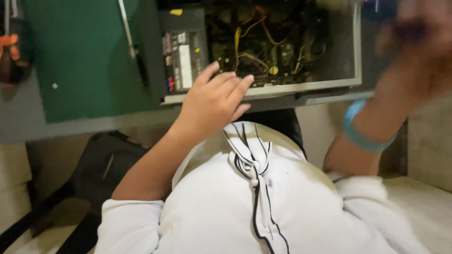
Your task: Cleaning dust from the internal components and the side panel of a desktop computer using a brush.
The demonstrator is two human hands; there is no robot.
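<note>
An open computer case (329, 85) lies on the desk edge, with a dark circuit board and yellow wires (256, 44) showing inside. My left hand (214, 101) rests at the case's near metal rim, fingers apart, holding nothing, next to the black power supply box (181, 59). My right hand (414, 35) is raised at the upper right, blurred by motion, with a blue wristband (360, 131) on the wrist. Something dark shows by its fingers, but I cannot tell whether it is held.
A green cutting mat (84, 56) covers the desk on the left, with a thin screwdriver (128, 33) lying on it. An orange and black object (9, 51) sits at the far left. My white top with a striped tie (252, 164) fills the foreground.
</note>
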